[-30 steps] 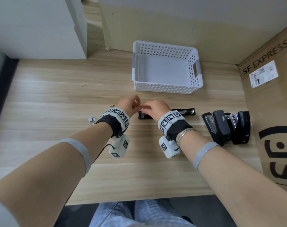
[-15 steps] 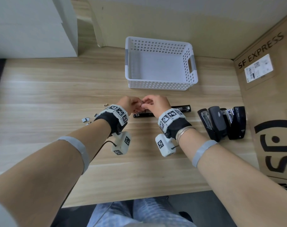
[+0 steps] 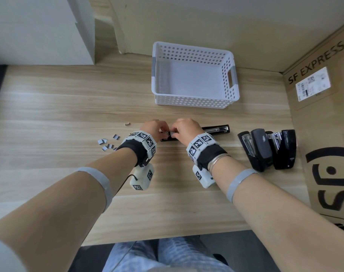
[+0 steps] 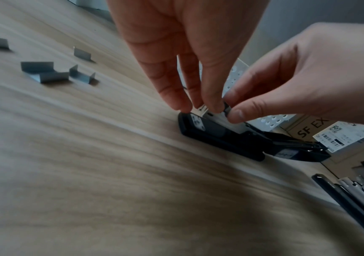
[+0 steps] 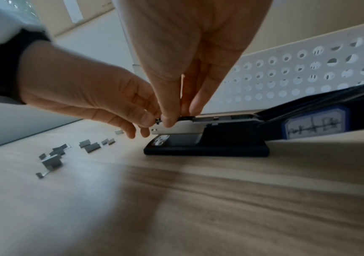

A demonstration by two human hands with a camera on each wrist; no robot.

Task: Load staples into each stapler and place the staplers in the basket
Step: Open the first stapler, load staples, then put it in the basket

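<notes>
Both hands still at open stapler point(image 3: 214, 129) front end, same as 0.5 s ago. L hand point(image 3: 153, 128) & R hand point(image 3: 184, 128) pinch its metal staple tray. Basket point(image 3: 194, 104) behind stapler, staples point(image 3: 106, 144) to its left: unmoved.

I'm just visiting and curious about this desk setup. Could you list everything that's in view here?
open stapler: one, black with a metal staple channel, flat on the table in front of the basket, under both hands
other staplers: two or three, black, one with a grey top, bunched at the right beside the cardboard box
staple pieces: several, grey, loose on the table at the left
basket: one, white, perforated, nothing in it, at the back
cardboard box: one, brown, printed SF EXPRESS, right edge
table: one, light wood
left hand: fingertips at the stapler's front end
right hand: pinching the metal channel's front end
</notes>
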